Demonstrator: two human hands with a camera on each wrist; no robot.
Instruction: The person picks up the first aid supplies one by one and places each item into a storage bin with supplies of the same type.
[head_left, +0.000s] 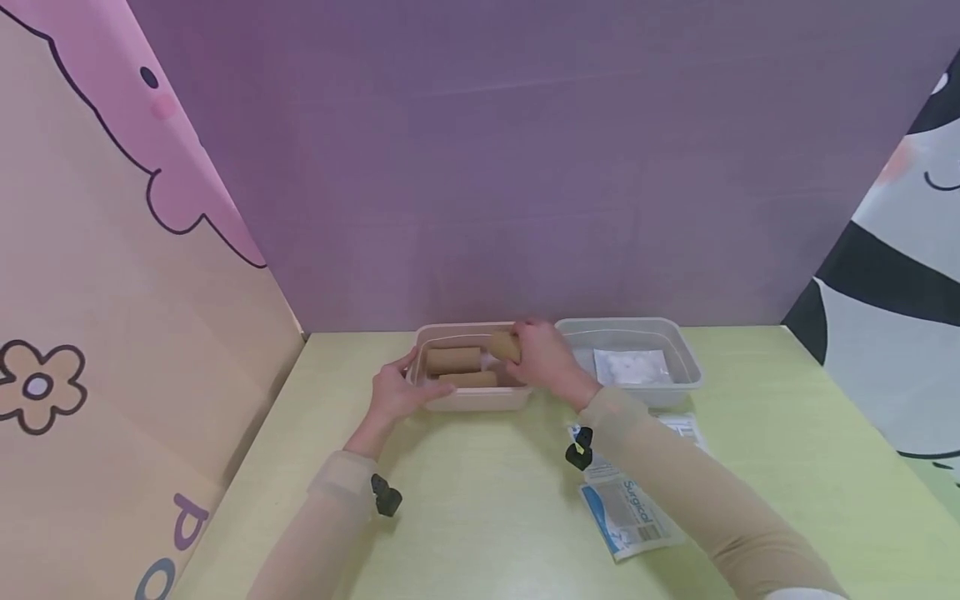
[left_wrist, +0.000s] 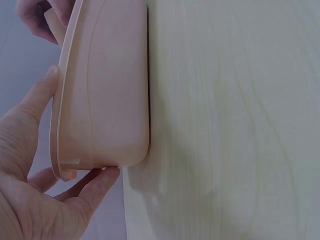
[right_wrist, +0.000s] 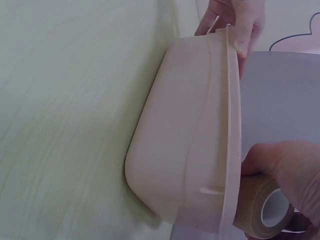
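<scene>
A pink plastic tub (head_left: 476,401) stands at the back of the table, with two tan bandage rolls (head_left: 453,360) lying in its left part. My left hand (head_left: 393,390) grips its left end, thumb along the front rim and fingertips against the end wall. At the tub's right end my right hand (head_left: 551,360) holds another tan bandage roll (head_left: 503,346) at rim height. The white core of this held roll (right_wrist: 256,206) shows in the right wrist view, where the thumb and fingers curl round it.
To the right, a clear plastic tub (head_left: 686,358) holds a white packet (head_left: 632,367). Printed packets, one marked Surgical (head_left: 630,517), lie on the table (head_left: 465,500) partly under my right forearm. A purple wall (head_left: 480,167) rises behind the tubs.
</scene>
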